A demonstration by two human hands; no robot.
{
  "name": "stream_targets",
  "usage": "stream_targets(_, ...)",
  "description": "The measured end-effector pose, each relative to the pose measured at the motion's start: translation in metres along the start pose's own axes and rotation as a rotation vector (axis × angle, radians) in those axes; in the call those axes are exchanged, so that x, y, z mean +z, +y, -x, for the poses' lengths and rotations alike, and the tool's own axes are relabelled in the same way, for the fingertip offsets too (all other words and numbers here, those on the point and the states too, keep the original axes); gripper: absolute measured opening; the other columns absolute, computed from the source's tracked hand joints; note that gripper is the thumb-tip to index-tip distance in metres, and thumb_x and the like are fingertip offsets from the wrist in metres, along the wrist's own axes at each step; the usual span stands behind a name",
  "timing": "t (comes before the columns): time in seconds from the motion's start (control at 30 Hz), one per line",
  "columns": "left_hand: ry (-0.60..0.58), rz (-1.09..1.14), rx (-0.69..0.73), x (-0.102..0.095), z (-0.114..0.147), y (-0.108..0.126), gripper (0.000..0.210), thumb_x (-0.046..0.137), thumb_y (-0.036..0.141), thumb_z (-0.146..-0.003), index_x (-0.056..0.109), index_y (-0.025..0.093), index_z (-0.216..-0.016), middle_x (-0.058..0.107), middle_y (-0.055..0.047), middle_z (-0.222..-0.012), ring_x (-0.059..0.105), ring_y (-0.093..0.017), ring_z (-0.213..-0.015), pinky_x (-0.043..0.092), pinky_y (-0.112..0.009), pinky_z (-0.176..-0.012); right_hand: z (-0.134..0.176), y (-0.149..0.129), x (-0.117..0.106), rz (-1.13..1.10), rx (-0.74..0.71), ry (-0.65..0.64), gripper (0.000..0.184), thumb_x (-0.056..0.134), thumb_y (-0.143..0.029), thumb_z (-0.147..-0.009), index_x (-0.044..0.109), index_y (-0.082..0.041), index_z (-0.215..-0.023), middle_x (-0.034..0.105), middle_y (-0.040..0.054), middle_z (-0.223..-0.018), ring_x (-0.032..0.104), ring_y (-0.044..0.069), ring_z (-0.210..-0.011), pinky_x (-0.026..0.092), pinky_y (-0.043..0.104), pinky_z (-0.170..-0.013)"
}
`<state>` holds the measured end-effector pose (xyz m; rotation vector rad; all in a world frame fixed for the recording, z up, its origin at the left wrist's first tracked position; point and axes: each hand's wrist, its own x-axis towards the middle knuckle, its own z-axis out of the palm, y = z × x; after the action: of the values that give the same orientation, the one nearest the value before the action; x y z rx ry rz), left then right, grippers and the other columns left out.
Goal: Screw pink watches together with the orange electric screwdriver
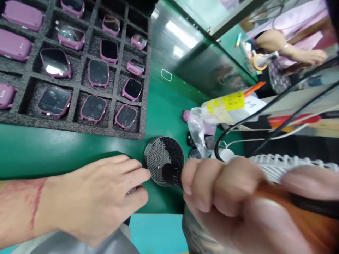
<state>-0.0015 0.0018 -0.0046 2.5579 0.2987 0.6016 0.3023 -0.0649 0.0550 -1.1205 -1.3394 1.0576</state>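
My right hand [233, 197] is wrapped round an electric screwdriver [280, 201] with an orange-brown body. The screwdriver's black nose [171, 173] points left, over a round metal screw tray [156, 155] full of small holes. Tiny black screws [173, 150] lie heaped on the tray's upper right part. Just left of the tray, my left hand [106, 194] is closed, back of the hand up. A sliver of a small purplish thing [131, 190] shows between its fingers; the rest is hidden.
A grey foam tray [111, 132] at upper left holds several purple watch cases [94, 107]. At right stand a bottle with yellow labels [230, 102], a plastic bag [197, 130], black cables [265, 106] and a white plastic basket [275, 167]. Another person's arm [296, 53] shows beyond the partition.
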Motion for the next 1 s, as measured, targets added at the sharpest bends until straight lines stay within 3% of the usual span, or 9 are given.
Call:
stream_targets(0.07, 0.011, -0.036, -0.015, 0.002, 0.0, -0.001, 0.02, 0.078, 0.033, -0.125, 0.087, 0.016, -0.128, 0.087, -0.015, -0.132, 0.073, -0.031, -0.103, 0.058, -0.05, -0.084, -0.005, -0.001, 0.0, -0.01, 0.0, 0.027, 0.063, 0.115, -0.039, -0.088, 0.073, -0.047, -0.134, 0.067, -0.0038, -0.087, 0.065, 0.025, -0.062, 0.07, 0.051, -0.056)
stream_targets(0.13, 0.001, -0.086, -0.024, 0.006, 0.002, -0.002, 0.022, 0.077, 0.037, -0.131, 0.086, 0.017, -0.126, 0.084, -0.011, -0.122, 0.072, -0.031, -0.103, 0.054, -0.05, -0.082, -0.007, 0.002, 0.01, -0.023, -0.011, 0.038, 0.067, 0.121, -0.042, -0.084, 0.074, -0.045, -0.131, 0.07, -0.0033, -0.09, 0.069, 0.025, -0.066, 0.071, 0.049, -0.059)
stream_targets(0.2, -0.028, -0.103, -0.026, 0.009, 0.004, -0.002, 0.017, 0.077, 0.031, -0.132, 0.086, 0.018, -0.126, 0.082, -0.009, -0.118, 0.07, -0.03, -0.103, 0.052, -0.049, -0.082, -0.01, 0.007, 0.025, -0.046, -0.033, 0.042, 0.059, 0.117, -0.042, -0.092, 0.075, -0.044, -0.133, 0.069, -0.0047, -0.089, 0.067, 0.022, -0.065, 0.071, 0.046, -0.06)
stream_targets(0.3, -0.033, -0.083, -0.026, 0.011, 0.006, -0.002, 0.013, 0.074, 0.021, -0.131, 0.086, 0.017, -0.132, 0.082, -0.008, -0.122, 0.07, -0.029, -0.103, 0.052, -0.049, -0.084, -0.019, 0.014, 0.045, -0.136, -0.132, 0.041, 0.03, 0.094, -0.031, -0.116, 0.078, -0.038, -0.14, 0.064, -0.0079, -0.085, 0.063, 0.016, -0.058, 0.068, 0.04, -0.06)
stream_targets(0.37, -0.028, -0.065, -0.029, 0.01, 0.007, -0.001, 0.015, 0.073, 0.021, -0.131, 0.087, 0.016, -0.133, 0.083, -0.01, -0.124, 0.071, -0.029, -0.104, 0.054, -0.049, -0.085, -0.024, 0.016, 0.051, -0.182, -0.181, 0.024, 0.024, 0.082, -0.022, -0.123, 0.079, -0.034, -0.144, 0.063, -0.0086, -0.086, 0.062, 0.013, -0.059, 0.066, 0.037, -0.063)
stream_targets(0.5, -0.021, -0.058, -0.025, 0.007, 0.004, -0.002, 0.019, 0.071, 0.021, -0.133, 0.089, 0.016, -0.136, 0.085, -0.012, -0.127, 0.073, -0.029, -0.106, 0.055, -0.049, -0.084, -0.027, 0.015, 0.048, -0.185, -0.203, -0.017, 0.024, 0.079, -0.019, -0.125, 0.079, -0.031, -0.146, 0.064, -0.0077, -0.089, 0.063, 0.012, -0.064, 0.066, 0.036, -0.066)
stream_targets(0.67, -0.013, -0.07, -0.005, 0.004, 0.001, -0.001, 0.024, 0.069, 0.017, -0.131, 0.091, 0.011, -0.128, 0.082, -0.009, -0.114, 0.067, -0.026, -0.093, 0.055, -0.047, -0.08, -0.025, 0.015, 0.045, -0.192, -0.186, -0.06, 0.027, 0.078, -0.02, -0.125, 0.079, -0.032, -0.149, 0.062, -0.0073, -0.09, 0.064, 0.012, -0.064, 0.067, 0.039, -0.067)
stream_targets(0.83, -0.007, -0.078, -0.008, 0.002, 0.0, 0.0, 0.03, 0.063, 0.017, -0.133, 0.092, 0.012, -0.126, 0.082, -0.009, -0.113, 0.066, -0.025, -0.091, 0.055, -0.047, -0.078, -0.024, 0.017, 0.051, -0.204, -0.198, 0.013, 0.024, 0.08, -0.019, -0.124, 0.079, -0.032, -0.144, 0.061, -0.0084, -0.089, 0.062, 0.011, -0.061, 0.064, 0.036, -0.063)
stream_targets(1.0, 0.001, -0.084, -0.003, 0.002, -0.001, -0.001, 0.027, 0.067, 0.017, -0.132, 0.093, 0.011, -0.127, 0.084, -0.009, -0.115, 0.067, -0.025, -0.092, 0.055, -0.046, -0.078, -0.026, 0.014, 0.045, -0.177, -0.187, -0.037, 0.024, 0.08, -0.021, -0.124, 0.081, -0.033, -0.146, 0.063, -0.0074, -0.089, 0.064, 0.012, -0.062, 0.068, 0.038, -0.065)
